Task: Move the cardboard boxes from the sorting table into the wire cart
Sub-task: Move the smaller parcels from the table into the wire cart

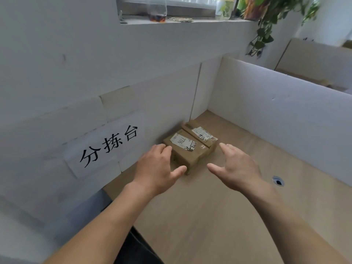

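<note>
In the table [209, 216] corner, against white walls [276, 115]: front box [185, 152] and rear box [200, 132], touching. Flanking the front box, left hand [155, 168] and right hand [238, 168], both spread open, empty. Sign [108, 145] on the left wall; hole [278, 181] in the tabletop, right.

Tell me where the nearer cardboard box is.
Head view, centre: the nearer cardboard box sits on the tabletop by the left wall, against the second box behind it, between the left hand and right hand.
</note>
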{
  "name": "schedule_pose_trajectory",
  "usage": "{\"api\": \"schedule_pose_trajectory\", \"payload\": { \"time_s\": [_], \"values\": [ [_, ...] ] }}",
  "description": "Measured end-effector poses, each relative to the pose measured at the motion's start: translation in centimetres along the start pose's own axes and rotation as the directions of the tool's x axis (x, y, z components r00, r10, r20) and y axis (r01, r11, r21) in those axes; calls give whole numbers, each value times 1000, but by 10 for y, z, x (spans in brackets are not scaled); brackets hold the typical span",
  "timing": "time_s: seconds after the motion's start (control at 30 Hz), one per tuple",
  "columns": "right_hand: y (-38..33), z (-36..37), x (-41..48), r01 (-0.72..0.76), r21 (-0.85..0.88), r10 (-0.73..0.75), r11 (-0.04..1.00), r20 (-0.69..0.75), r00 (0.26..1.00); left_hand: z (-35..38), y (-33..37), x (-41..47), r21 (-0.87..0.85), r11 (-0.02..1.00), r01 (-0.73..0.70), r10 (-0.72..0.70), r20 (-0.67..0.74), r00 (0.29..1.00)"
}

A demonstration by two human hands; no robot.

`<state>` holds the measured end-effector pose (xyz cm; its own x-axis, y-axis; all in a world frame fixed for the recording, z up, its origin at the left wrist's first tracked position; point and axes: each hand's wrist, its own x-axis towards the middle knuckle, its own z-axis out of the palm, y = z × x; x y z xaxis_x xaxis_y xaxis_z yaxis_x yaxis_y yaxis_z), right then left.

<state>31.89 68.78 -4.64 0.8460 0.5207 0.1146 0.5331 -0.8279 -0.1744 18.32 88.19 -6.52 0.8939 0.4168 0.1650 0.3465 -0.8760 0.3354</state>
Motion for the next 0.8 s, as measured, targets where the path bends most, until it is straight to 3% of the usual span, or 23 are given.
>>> {"api": "schedule_pose_trajectory", "payload": {
  "time_s": [0.47, 0.8],
  "values": [
    [39, 87, 155, -21, -29, 26, 999, 179, 983, 80, -16, 118, 52, 993, 104, -111, 175, 978],
    [79, 170, 266, -100, 1, 94, 995, 338, 937, 162, -18, 164, 77, 948, 308, -315, 347, 883]
  ]
}}
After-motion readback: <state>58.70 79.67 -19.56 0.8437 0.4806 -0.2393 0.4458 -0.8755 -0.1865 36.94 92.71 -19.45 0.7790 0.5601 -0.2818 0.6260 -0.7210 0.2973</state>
